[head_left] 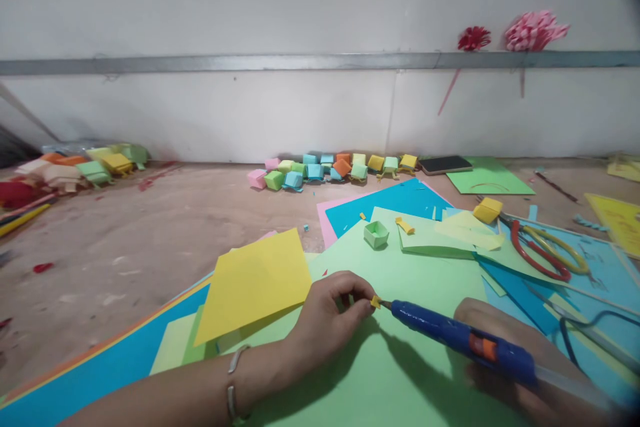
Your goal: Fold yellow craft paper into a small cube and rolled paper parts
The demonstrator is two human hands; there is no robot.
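Note:
Between the thumb and fingertips of my left hand (334, 310) is a tiny yellow paper piece (375, 302). My right hand (515, 353) is wrapped round a blue glue gun (435, 323) with an orange switch, a whitish stick coming out of its back end. The gun's nozzle points left and meets or nearly meets the yellow piece. Under both hands lies a light green paper sheet (415, 373). Beyond them stands a small open green paper box (376, 234), with a folded yellow strip (405, 225) to its right.
Small coloured paper boxes (315, 171) line the wall, with more paper shapes (95, 172) at the far left. Red and yellow-handled scissors (543, 253), a yellow box (488, 210) and a cable (565, 333) lie right. A yellow sheet (260, 280) is left; a phone (445, 165) lies behind.

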